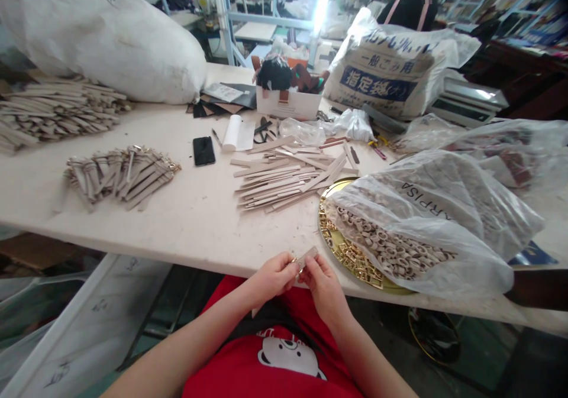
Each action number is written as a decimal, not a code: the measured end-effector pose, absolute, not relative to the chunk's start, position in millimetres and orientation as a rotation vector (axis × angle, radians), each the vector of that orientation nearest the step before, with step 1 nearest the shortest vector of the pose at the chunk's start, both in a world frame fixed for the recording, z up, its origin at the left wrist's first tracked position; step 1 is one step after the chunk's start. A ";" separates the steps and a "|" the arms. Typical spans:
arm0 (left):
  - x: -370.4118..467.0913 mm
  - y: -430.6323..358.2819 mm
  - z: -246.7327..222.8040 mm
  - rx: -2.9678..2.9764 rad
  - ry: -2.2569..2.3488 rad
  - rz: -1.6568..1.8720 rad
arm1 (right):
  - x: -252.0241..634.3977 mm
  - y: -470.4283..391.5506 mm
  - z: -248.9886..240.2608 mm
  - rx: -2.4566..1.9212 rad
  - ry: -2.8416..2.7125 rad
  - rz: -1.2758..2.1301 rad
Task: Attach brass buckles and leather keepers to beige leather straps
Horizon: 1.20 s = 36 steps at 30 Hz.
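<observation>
At the near edge of the table (208, 220), a beige strip (309, 253) is pinched by the left hand (280, 274) and right hand (323, 281). Similar strips (284, 182) are piled beyond.

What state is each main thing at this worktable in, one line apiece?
Strip: pinched in both grips
Left grip: closed on strip
Right grip: closed on strip
Loose strips: heaped unevenly
Phone: lying flat, screen dark
White roll: partly unrolled
Box: open-topped, filled above its rim
Tray: partly covered, holding gold-coloured fittings
Plastic bag: lying over part of the tray
White sack: bulging
</observation>
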<state>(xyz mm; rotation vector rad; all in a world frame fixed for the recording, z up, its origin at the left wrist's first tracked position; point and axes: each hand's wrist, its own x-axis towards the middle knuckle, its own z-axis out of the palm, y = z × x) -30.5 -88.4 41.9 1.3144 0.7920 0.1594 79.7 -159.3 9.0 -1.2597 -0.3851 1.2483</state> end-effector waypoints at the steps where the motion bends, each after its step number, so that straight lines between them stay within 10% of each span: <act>1: -30.2 -88.8 40.1 1.289 0.806 0.157 | 80.3 -159.4 9.2 -1.259 -0.390 1.280; 8: -33.3 -93.8 29.2 1.505 0.980 0.164 | 84.8 -167.5 9.2 -1.662 -0.974 0.788; 15: -42.9 -92.7 37.2 1.449 0.820 0.111 | 88.9 -163.2 13.5 -1.298 -0.593 1.442; 23: -37.2 -83.9 21.4 1.444 0.773 0.192 | 117.7 -161.0 28.6 -1.427 -1.047 1.271; 30: -21.6 -82.0 28.4 1.538 0.871 0.251 | 209.4 -103.4 26.2 -2.477 -1.547 -0.049; 36: -27.7 -83.4 22.0 1.519 0.870 0.273 | 216.0 -89.4 24.4 -2.541 -1.621 -0.130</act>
